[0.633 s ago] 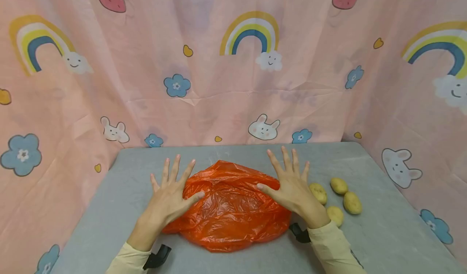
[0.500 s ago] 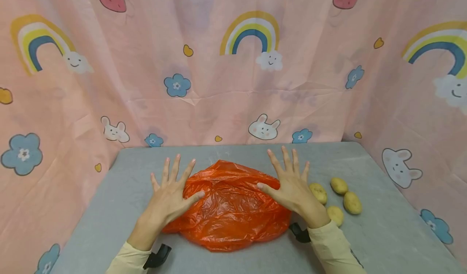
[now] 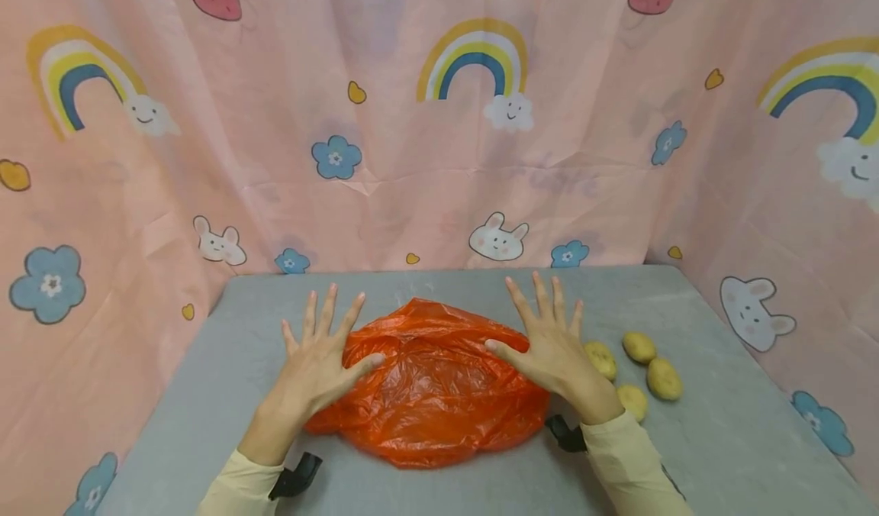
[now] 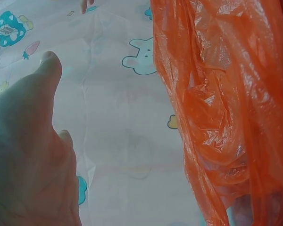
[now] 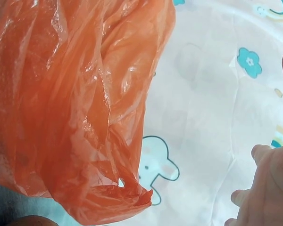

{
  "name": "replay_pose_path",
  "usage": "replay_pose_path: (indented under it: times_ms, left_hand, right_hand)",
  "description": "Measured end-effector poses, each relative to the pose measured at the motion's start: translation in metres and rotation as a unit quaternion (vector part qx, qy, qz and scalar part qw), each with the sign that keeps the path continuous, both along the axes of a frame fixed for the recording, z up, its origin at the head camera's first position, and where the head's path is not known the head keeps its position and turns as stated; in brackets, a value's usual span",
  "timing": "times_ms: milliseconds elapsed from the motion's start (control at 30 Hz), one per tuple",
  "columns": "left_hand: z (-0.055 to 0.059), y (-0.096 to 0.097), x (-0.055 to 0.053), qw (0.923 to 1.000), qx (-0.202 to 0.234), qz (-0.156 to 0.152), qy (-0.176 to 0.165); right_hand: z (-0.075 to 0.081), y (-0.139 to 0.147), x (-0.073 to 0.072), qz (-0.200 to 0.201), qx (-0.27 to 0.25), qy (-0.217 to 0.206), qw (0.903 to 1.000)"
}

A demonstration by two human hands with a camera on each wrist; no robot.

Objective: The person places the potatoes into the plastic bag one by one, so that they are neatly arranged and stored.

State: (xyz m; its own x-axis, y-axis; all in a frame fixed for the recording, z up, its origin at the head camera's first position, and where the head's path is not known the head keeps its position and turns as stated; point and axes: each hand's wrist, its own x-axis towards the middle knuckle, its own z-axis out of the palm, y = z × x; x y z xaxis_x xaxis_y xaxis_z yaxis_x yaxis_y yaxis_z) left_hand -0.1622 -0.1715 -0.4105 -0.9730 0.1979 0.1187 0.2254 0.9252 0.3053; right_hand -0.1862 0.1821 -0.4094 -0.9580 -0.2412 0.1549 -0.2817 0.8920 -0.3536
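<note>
A crumpled orange-red plastic bag (image 3: 439,386) lies in the middle of the grey table. My left hand (image 3: 312,371), fingers spread and straight, is over its left end; my right hand (image 3: 552,352) is spread in the same way over the right end. Neither hand grips anything. In the left wrist view a gap separates the hand (image 4: 30,141) from the bag (image 4: 217,117). The right wrist view likewise has the bag (image 5: 85,103) apart from the fingers at the right edge. What the bag contains, if anything, cannot be made out.
Several yellow potatoes, such as the rightmost one (image 3: 664,379), sit on the table (image 3: 721,455) to the right, partly behind my right wrist. A pink patterned cloth (image 3: 412,142) hangs around the back and sides. Dark wrist mounts (image 3: 295,476) stick out beside the sleeves.
</note>
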Motion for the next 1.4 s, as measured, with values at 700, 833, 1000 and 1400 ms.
replay_pose_path:
  times_ms: [700, 833, 1000, 1400]
  left_hand:
    - [-0.019, -0.038, 0.012, 0.9986, 0.010, -0.052, -0.005]
    - [-0.027, -0.050, 0.015, 0.9954, 0.049, -0.080, -0.019]
    - [-0.034, -0.063, 0.018, 0.9906, 0.090, -0.098, -0.031]
    - [-0.043, -0.080, 0.014, 0.9809, 0.131, -0.101, -0.102]
  right_hand:
    - [0.005, 0.026, -0.002, 0.047, -0.014, -0.023, 0.9985]
    - [0.005, 0.036, 0.002, 0.051, -0.015, -0.023, 0.9983]
    - [0.001, 0.049, 0.005, 0.059, -0.024, -0.035, 0.9974]
    - [-0.017, 0.081, 0.004, 0.105, -0.066, -0.073, 0.9895]
